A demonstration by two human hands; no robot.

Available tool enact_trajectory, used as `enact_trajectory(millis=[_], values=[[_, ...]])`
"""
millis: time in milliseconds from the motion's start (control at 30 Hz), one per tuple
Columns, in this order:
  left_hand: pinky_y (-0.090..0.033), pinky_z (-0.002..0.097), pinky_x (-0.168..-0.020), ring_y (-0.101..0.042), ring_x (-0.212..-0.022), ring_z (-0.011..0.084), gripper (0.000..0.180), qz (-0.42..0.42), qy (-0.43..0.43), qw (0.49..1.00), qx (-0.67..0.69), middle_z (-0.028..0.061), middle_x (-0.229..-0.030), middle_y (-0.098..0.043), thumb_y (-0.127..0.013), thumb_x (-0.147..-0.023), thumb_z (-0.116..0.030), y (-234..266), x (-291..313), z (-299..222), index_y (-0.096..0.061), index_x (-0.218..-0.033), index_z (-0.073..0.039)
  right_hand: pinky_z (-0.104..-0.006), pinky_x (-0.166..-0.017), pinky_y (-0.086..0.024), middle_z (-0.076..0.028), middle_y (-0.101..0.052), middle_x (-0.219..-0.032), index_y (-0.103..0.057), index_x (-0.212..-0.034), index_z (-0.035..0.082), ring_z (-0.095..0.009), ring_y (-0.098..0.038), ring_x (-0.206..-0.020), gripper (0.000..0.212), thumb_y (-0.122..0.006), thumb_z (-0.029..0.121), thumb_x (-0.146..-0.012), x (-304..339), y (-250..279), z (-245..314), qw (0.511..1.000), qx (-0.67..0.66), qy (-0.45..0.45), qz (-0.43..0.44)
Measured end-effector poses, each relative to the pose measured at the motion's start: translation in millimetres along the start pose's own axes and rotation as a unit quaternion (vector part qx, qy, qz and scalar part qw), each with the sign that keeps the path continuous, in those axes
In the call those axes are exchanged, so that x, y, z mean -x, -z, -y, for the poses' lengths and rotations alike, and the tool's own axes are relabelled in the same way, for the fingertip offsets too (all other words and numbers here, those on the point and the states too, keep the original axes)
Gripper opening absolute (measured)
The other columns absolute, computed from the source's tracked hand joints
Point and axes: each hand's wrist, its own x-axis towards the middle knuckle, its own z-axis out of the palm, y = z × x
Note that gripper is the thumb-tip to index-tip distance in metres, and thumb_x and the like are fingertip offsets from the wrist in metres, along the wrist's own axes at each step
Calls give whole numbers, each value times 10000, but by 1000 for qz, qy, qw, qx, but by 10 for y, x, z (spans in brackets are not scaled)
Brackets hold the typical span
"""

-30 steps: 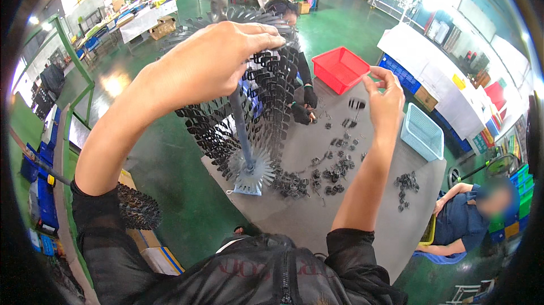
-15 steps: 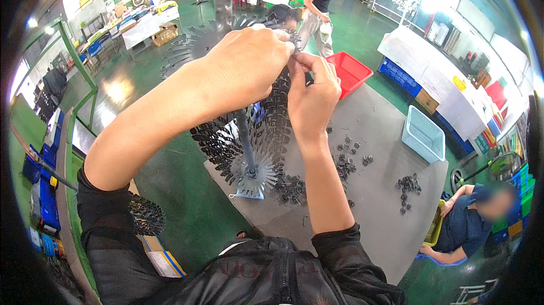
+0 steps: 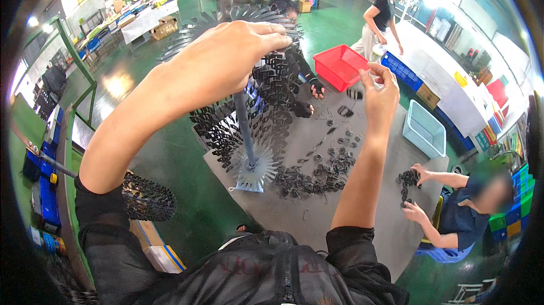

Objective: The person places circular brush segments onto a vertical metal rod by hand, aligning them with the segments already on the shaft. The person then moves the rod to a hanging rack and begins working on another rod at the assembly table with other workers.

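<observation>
My left hand point(image 3: 249, 47) lies over the rim of a toothed metal disc point(image 3: 195, 33) on an upright pole point(image 3: 242, 121). Its fingers bend down at the edge; the thumb is hidden. Many small black clip-like pieces point(image 3: 269, 81) hang in rows below the disc, down to a lower toothed disc point(image 3: 255, 174). My right hand point(image 3: 381, 92) is raised over the table, apart from the rack, thumb and forefinger curved with a gap between them. Blurred dark pieces point(image 3: 354, 94) show beside it. A pile of loose black clips point(image 3: 317, 177) lies on the grey table point(image 3: 362, 225).
A red tray point(image 3: 343, 67) and a light-blue basket point(image 3: 425, 129) stand at the table's edges. Behind the rack a person's gloved hands point(image 3: 309, 101) are over the table. At the right a seated co-worker point(image 3: 453, 214) handles black clips. Another person point(image 3: 379, 18) walks beyond.
My right hand has left the disc's rim and moved right; my left hand stays there. More clips now lie in the pile. The seated co-worker reaches to clips; the walking person has moved right.
</observation>
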Motion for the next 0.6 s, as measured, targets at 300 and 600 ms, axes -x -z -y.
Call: enact_trajectory(millis=[300, 600], values=[[-451, 410, -981, -556, -1133, 381, 515, 20, 45, 999, -16, 233, -1251, -555, -627, -762, -11, -6, -157, -186, -511, -1262, 40, -368, -678, -457, -85, -662, -801, -666, -881, 47, -260, -589, -737, 135, -714, 48, -755, 295, -584, 894, 986, -120, 119, -13], [-502, 402, -912, -581, -1089, 331, 512, 63, 57, 985, -149, 166, -1234, -594, -543, -715, 80, -29, -197, -272, -574, -1223, 25, -330, -683, -481, -94, -690, -810, -692, -899, 24, -211, -620, -709, 105, -674, 18, -795, 191, -272, 683, 972, -222, 32, 66]])
